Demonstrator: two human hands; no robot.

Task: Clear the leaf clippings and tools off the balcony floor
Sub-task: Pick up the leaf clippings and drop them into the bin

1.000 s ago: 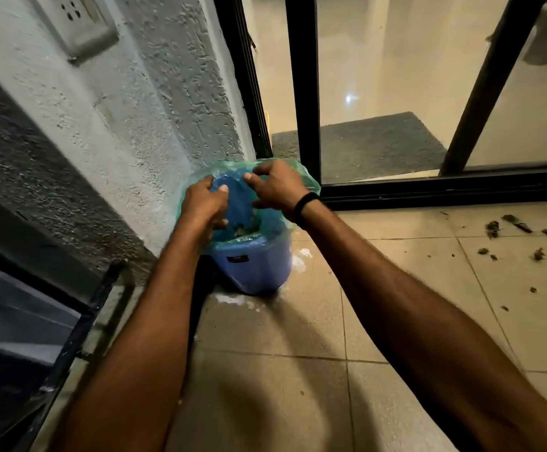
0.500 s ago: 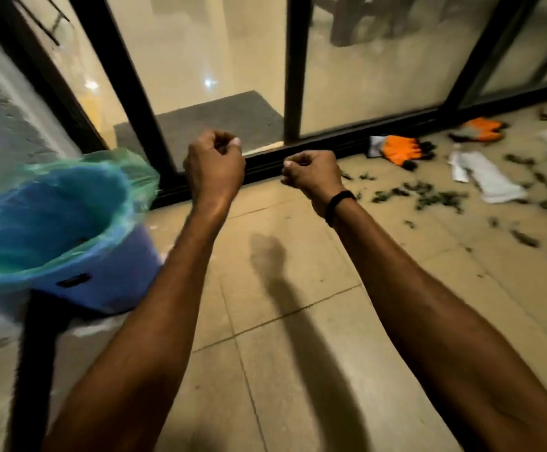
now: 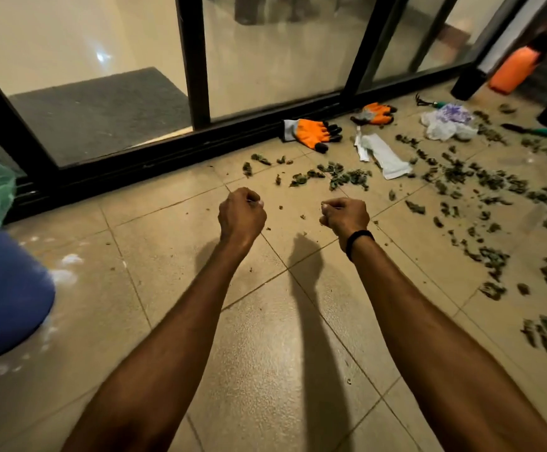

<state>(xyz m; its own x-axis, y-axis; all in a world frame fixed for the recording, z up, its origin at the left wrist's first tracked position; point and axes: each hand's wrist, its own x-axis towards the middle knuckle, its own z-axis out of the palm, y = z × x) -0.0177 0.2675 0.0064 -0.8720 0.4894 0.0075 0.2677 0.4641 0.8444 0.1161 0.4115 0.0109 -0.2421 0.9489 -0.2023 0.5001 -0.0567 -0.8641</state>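
Leaf clippings point(image 3: 461, 181) litter the floor tiles point(image 3: 265, 353) at right. You have swung away from the blue bin point(image 3: 8, 295), now far left; your left hand point(image 3: 241, 213) and right hand point(image 3: 345, 216) hover, each grip curled on nothing visible, so another load likely comes next. No writing is legible.

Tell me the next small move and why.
Probably reach the right hand forward to the nearest clippings and scoop a handful: it and the left hand are curled and look empty, more litter the tiles, and the lined bin waits at the left.
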